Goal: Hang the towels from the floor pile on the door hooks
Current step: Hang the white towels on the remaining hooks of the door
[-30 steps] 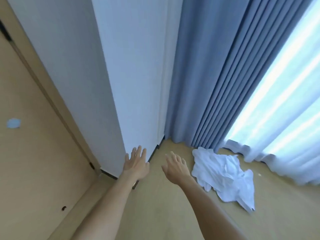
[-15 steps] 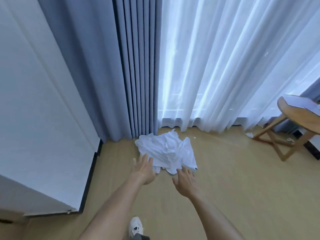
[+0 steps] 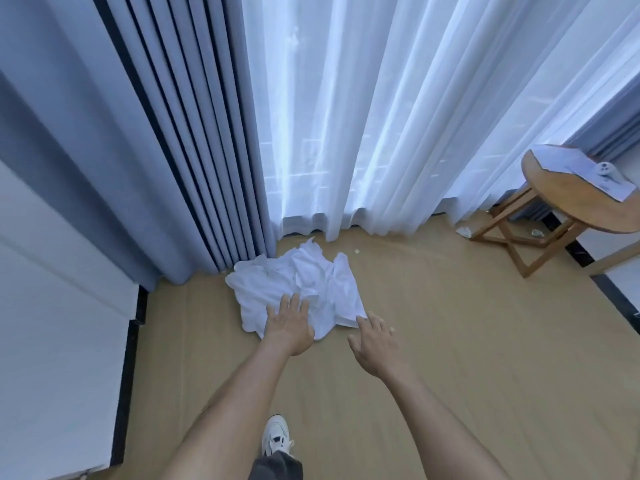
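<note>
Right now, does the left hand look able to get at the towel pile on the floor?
Probably yes. The left hand is open with fingers spread, reaching over the near edge of the towel pile, and nothing lies between them. Whether the fingers actually touch the cloth cannot be told. The right hand is beside the pile's corner.

White towels point(image 3: 304, 285): crumpled pile on tan wooden floor, not hung. Cloth rumpled, folds and creases throughout, edges splayed flat, one corner peaked up at far side. Lies at foot of grey-blue curtain, far edge just beside white sheer curtain hem. Individual towels not separable by eye; count cannot tell. Near edge partly hidden behind a hand.
</note>
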The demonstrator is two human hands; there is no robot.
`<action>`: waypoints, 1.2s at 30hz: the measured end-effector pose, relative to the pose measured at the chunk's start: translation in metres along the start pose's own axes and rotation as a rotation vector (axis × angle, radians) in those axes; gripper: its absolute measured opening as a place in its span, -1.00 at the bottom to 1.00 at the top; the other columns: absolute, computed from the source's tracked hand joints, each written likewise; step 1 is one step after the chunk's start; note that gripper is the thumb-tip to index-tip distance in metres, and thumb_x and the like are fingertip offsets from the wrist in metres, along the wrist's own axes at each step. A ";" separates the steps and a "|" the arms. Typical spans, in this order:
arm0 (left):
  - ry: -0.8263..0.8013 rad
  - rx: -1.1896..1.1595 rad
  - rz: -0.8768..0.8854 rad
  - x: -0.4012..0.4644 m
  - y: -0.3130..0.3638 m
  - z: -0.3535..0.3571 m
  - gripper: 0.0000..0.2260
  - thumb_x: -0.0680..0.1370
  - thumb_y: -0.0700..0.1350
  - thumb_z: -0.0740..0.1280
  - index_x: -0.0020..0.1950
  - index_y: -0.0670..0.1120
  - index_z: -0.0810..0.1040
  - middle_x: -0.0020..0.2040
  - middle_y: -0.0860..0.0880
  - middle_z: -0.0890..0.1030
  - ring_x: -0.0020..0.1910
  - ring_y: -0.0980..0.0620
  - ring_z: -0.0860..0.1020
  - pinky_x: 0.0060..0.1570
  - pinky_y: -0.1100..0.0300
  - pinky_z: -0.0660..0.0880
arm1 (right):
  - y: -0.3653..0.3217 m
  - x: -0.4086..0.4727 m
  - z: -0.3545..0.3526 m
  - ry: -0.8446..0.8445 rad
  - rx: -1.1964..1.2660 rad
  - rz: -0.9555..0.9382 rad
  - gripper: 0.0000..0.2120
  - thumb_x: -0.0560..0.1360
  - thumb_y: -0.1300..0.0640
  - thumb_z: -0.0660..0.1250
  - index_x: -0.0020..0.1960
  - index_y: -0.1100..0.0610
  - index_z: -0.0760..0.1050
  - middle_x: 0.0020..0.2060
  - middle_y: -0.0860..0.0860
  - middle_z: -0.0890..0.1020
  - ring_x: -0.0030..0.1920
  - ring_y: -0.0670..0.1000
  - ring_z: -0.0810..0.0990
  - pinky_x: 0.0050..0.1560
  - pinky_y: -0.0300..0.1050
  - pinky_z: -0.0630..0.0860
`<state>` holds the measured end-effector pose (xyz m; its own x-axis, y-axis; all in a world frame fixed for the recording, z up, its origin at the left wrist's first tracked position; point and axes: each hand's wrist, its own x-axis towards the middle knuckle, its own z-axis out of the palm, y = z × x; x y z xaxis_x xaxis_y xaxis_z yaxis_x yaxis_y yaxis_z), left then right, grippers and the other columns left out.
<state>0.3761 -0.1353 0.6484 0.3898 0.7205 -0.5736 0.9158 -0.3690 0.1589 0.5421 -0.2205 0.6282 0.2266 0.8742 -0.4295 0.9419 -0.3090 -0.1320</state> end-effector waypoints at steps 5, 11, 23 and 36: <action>-0.054 0.020 0.045 0.043 0.022 -0.011 -0.47 0.61 -0.06 0.02 0.56 -0.12 -0.04 0.58 -0.09 -0.11 0.55 -0.11 -0.14 0.47 -0.17 -0.08 | 0.021 0.039 -0.011 -0.048 0.011 0.044 -0.47 0.61 -0.10 0.02 0.51 0.09 0.07 0.52 0.11 0.08 0.50 0.10 0.10 0.44 0.07 0.10; -0.098 0.005 0.040 0.108 0.046 -0.016 -0.47 0.60 -0.08 0.04 0.55 -0.11 -0.02 0.57 -0.08 -0.06 0.54 -0.09 -0.11 0.47 -0.18 -0.07 | 0.058 0.109 -0.017 -0.115 0.027 0.035 -0.51 0.61 -0.09 0.03 0.47 0.09 0.15 0.51 0.11 0.12 0.48 0.11 0.13 0.42 0.05 0.14; -0.176 -0.109 -0.164 0.257 0.084 0.000 -0.46 0.61 -0.06 0.06 0.56 -0.06 -0.04 0.57 -0.09 -0.08 0.55 -0.09 -0.12 0.47 -0.18 -0.08 | 0.136 0.280 0.006 -0.309 -0.031 -0.117 -0.53 0.62 -0.06 0.02 0.46 0.11 0.14 0.50 0.08 0.14 0.47 0.10 0.14 0.39 0.01 0.16; -0.112 -0.064 -0.135 0.485 0.044 0.175 -0.43 0.61 -0.09 0.09 0.56 -0.08 -0.09 0.57 -0.09 -0.16 0.55 -0.09 -0.17 0.49 -0.13 -0.11 | 0.165 0.472 0.229 -0.409 -0.069 -0.159 -0.52 0.63 -0.04 0.00 0.50 0.09 0.09 0.52 0.06 0.06 0.50 0.09 0.08 0.44 0.02 0.13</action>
<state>0.5884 0.0952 0.2361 0.2525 0.6899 -0.6784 0.9648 -0.2326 0.1225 0.7474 0.0553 0.1993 -0.0260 0.6846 -0.7285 0.9746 -0.1447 -0.1708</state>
